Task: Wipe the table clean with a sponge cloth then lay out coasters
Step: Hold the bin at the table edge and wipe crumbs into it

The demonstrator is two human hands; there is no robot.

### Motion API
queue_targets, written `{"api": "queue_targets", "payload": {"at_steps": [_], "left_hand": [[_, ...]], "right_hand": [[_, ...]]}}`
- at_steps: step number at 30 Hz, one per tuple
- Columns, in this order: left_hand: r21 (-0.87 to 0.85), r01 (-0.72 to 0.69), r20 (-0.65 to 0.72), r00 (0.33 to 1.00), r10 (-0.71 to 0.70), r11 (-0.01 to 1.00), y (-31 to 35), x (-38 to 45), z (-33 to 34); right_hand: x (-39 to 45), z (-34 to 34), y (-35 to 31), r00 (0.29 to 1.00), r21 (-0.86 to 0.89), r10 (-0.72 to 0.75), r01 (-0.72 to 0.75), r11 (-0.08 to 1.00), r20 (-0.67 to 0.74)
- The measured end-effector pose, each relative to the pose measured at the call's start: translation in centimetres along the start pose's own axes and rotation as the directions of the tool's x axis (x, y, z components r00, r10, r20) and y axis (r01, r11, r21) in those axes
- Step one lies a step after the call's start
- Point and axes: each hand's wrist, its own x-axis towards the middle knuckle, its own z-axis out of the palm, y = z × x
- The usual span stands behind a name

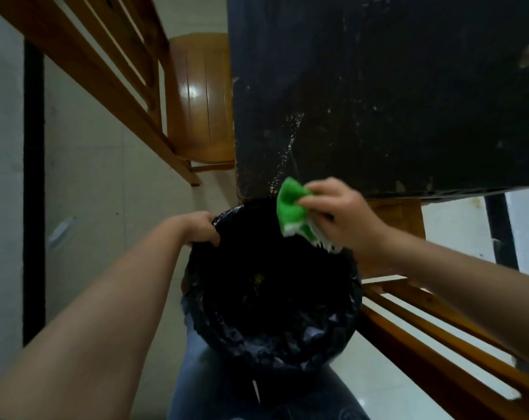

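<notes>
Crinkled black liner [287, 344] fills our round bin, our left hand [201, 228] gripping its rim; our right hand [342, 216] pinches the nubby green sponge cloth [292, 212] at the scuffed black table [378, 86] edge.

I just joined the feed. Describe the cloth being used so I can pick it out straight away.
Start at the big black table and follow it to its near edge, just above the black-lined bin. There the right hand pinches the cloth, bunched up over the bin's rim. It is the only bright green thing in view, with a pale fringe hanging below.
</notes>
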Motion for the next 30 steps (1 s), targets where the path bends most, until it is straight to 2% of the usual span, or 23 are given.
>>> {"api": "queue_targets", "payload": {"at_steps": [2, 6, 11, 13, 15, 17, 19, 20, 21, 22, 23, 25, 28, 30], "left_hand": [[0.014, 0.002, -0.008, 1.0, -0.002, 1.0, 0.0, 0.2, -0.1], [0.009, 0.01, -0.015, 1.0, -0.01, 1.0, -0.1, 0.3, -0.2], [0.07, 0.002, -0.021, 1.0, 0.0, 0.998, -0.2, 0.3, -0.8], [0.072, 0.003, -0.007, 1.0, -0.002, 0.997, -0.2, 0.1, -1.0], [0.068, 0.003, 0.0, 1.0, -0.003, 0.998, -0.2, -0.3, -1.2], [0.064, -0.005, -0.014, 1.0, 0.005, 0.998, -0.3, -0.5, -1.3], [0.059, -0.016, -0.026, 1.0, 0.018, 0.998, -0.5, -0.7, -1.4], [0.064, -0.016, -0.025, 1.0, 0.018, 0.998, -0.5, -0.6, -1.4], [0.069, -0.018, -0.023, 1.0, 0.02, 0.997, -0.6, -0.8, -1.5], [0.076, -0.015, -0.018, 1.0, 0.016, 0.997, -0.7, -0.9, -1.5], [0.085, -0.016, -0.019, 1.0, 0.018, 0.996, -0.6, -1.0, -1.6], [0.098, -0.022, -0.023, 0.999, 0.025, 0.995, -0.6, -1.3, -1.6], [0.109, -0.015, 0.002, 1.0, 0.015, 0.994, -0.3, -1.5, -1.6], [0.133, -0.013, -0.015, 1.0, 0.015, 0.991, -0.4, -1.3, -1.6]], "right_hand": [[2.9, -1.8, 1.7, 0.988, -0.072, 0.053, -0.064, 0.995, -0.147], [9.2, -5.1, 5.7, 0.896, -0.124, 0.256, -0.319, 0.94, -0.363], [13.6, -3.9, 9.8, 0.834, -0.2, 0.424, -0.51, 0.837, -0.353], [13.2, -2.2, 8.8, 0.868, -0.209, 0.359, -0.443, 0.872, -0.342], [11.7, -0.5, 6.3, 0.941, -0.208, 0.187, -0.25, 0.946, -0.283], [8.8, 1.2, 3.0, 0.981, -0.156, 0.002, -0.033, 0.987, -0.194], [4.8, 2.9, -0.2, 0.989, -0.08, -0.145, 0.147, 0.986, 0.026], [2.9, 3.8, -1.3, 0.965, -0.047, -0.198, 0.209, 0.977, 0.173], [1.3, 4.3, -2.4, 0.932, -0.026, -0.213, 0.231, 0.973, 0.295], [0.1, 4.8, -2.9, 0.912, 0.02, -0.185, 0.191, 0.981, 0.365], [-0.3, 4.8, -3.1, 0.915, 0.086, -0.118, 0.091, 0.992, 0.386], [-0.3, 4.3, -2.8, 0.936, 0.126, -0.048, 0.004, 0.992, 0.348], [0.8, 2.9, -2.7, 0.928, 0.04, -0.11, 0.102, 0.994, 0.357], [1.6, 0.7, -2.8, 0.961, 0.096, -0.016, -0.011, 0.995, 0.275]]}}
